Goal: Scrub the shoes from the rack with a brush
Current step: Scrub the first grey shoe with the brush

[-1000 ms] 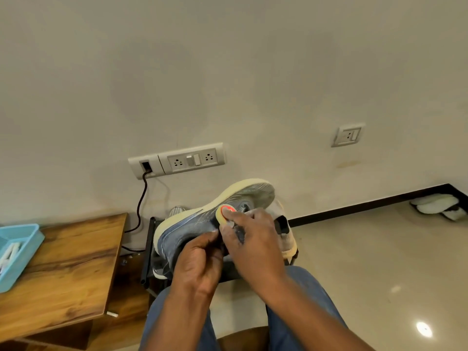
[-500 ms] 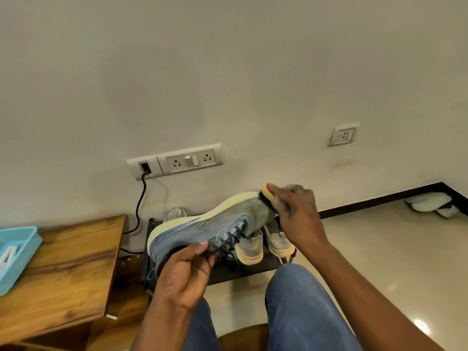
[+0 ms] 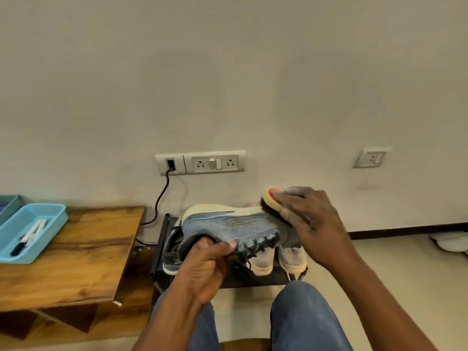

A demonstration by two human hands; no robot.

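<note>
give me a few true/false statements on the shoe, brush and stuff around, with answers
1. The left hand holds the blue shoe. True.
2. The right hand holds a cloth. False: it holds the brush against the shoe's toe end.
3. A blue tray sits on the wooden table. True.
4. The shoe rack holds nothing. False: a pale pair of shoes sits on it.
5. A black cable is plugged into the wall socket panel. True.

**Hands: both gripping**

Left hand (image 3: 207, 264) low centre, fingers curled round the shoe (image 3: 235, 226) at its opening, forearm rising from the bottom edge. Right hand (image 3: 311, 224) higher, knuckles up, fingers wrapped over the brush (image 3: 272, 202), arm entering from the lower right corner.
</note>
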